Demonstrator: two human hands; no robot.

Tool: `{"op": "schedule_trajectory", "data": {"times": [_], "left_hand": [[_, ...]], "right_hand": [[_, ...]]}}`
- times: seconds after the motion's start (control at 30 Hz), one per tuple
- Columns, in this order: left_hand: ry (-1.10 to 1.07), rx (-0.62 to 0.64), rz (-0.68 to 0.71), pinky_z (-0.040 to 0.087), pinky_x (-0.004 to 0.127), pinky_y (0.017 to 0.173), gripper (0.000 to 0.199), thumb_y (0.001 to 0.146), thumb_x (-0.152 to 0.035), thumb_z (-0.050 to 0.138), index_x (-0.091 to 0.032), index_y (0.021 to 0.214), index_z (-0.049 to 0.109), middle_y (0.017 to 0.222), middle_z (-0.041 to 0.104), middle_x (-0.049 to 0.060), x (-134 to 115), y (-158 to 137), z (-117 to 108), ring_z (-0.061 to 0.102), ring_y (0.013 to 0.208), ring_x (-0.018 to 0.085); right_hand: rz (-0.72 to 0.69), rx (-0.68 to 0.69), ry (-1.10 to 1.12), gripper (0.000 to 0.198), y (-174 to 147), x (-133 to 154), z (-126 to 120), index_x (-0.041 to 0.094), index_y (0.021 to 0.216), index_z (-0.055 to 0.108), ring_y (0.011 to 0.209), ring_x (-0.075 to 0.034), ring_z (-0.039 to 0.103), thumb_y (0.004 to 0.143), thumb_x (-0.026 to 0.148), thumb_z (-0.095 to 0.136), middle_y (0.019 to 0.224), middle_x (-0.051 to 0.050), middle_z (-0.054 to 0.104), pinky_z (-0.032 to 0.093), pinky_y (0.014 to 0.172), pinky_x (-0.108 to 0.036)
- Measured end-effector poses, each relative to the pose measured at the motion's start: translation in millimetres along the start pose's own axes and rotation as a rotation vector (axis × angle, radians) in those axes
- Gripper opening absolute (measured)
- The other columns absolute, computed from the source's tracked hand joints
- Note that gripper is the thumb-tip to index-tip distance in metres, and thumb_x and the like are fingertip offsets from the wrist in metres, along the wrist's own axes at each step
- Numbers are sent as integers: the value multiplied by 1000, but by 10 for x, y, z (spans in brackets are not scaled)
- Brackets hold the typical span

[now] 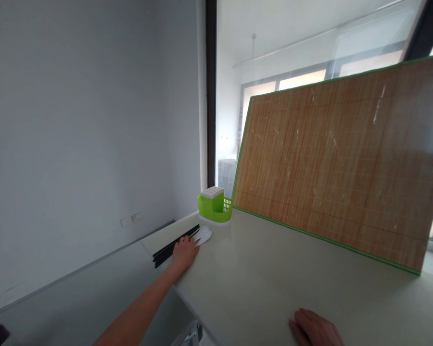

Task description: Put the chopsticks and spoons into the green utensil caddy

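Note:
My left hand [184, 253] reaches out to the left part of the table, its fingers curled round the handle end of a white spoon [204, 234]; whether more than one spoon is stacked there I cannot tell. Beside and partly under the hand lies a bundle of several thin black sticks [166, 253], which look like chopsticks. Just beyond the spoon stands a bright green utensil holder [215, 211] with a white slotted top and a white base. At the near edge of the view my right hand [316, 328] rests on the table, fingers curled together, with nothing visible in it.
A large bamboo mat [332, 163] with green edging leans against the glass behind the pale table [267, 259]. To the left, a grey wall [86, 120] carries sockets [131, 219]. The table's left edge runs below my left forearm.

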State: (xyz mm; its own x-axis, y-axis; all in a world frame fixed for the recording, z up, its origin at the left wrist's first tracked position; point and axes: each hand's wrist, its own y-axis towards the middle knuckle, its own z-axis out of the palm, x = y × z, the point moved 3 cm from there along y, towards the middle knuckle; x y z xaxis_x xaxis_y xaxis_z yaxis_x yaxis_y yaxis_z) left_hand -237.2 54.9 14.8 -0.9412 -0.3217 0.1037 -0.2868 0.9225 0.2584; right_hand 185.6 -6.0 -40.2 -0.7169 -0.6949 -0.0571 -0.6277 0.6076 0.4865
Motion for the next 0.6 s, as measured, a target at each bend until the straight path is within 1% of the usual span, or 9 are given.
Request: {"op": "schedule_trajectory", "data": {"times": [0.1,0.2,0.27,0.3,0.37,0.47,0.53,0.57,0.6], "left_hand": [[-14,37,36,41,35,78,30,88,-14,31,-9,105,56,104,55,16,-76,17,-28,52,99,26],[-36,67,78,43,32,76,33,86,-4,28,-8,105,55,102,56,16,-210,-6,-76,56,92,23],[-55,78,107,44,32,75,33,86,-2,28,-8,104,55,100,57,15,-389,-88,-110,57,90,22],[-66,82,127,45,32,75,33,86,-2,28,-8,104,55,99,57,15,-520,-157,-125,58,89,22],[-92,91,178,46,31,74,33,85,-1,29,-10,102,56,98,58,13,-874,-359,-151,58,88,21],[-142,98,278,47,28,72,34,85,-1,31,-15,105,55,99,58,10,-1576,-787,-194,58,88,19],[-221,115,401,48,31,70,34,83,-1,34,-14,107,55,99,58,11,-2091,-1111,-241,59,86,21],[-262,99,469,48,32,71,34,83,-2,35,-14,108,55,100,58,11,-2332,-1268,-280,58,87,22],[-290,114,497,48,33,70,35,82,-3,36,-13,110,55,101,58,12,-2542,-1410,-312,58,87,23]], "right_hand": [[5,10,-11,23,3,10,-22,23,70,49,56,-14,59,90,27,41,64,2,58,37,53,-22],[1,22,-16,23,14,26,-28,23,68,48,55,-13,59,90,27,42,63,3,57,37,52,-22],[1,20,-10,22,27,31,-35,23,69,48,54,-13,58,90,27,42,63,3,57,38,51,-22],[4,18,-4,22,36,30,-45,23,69,48,54,-12,58,90,27,42,63,3,57,38,51,-22],[24,2,9,19,54,15,-83,23,73,49,60,-14,59,90,27,42,67,1,58,40,52,-22],[76,-94,10,11,68,-41,-189,24,91,53,81,-19,59,89,29,44,86,-3,61,44,67,-28],[119,-194,-8,19,61,-92,-272,24,104,52,93,-22,55,87,31,48,99,-6,59,42,78,-35],[146,-236,-21,23,52,-120,-308,25,107,52,96,-24,54,86,32,49,104,-7,58,40,82,-38],[177,-268,-34,26,41,-147,-340,25,109,52,99,-25,52,85,33,50,107,-7,57,38,84,-40]]}}
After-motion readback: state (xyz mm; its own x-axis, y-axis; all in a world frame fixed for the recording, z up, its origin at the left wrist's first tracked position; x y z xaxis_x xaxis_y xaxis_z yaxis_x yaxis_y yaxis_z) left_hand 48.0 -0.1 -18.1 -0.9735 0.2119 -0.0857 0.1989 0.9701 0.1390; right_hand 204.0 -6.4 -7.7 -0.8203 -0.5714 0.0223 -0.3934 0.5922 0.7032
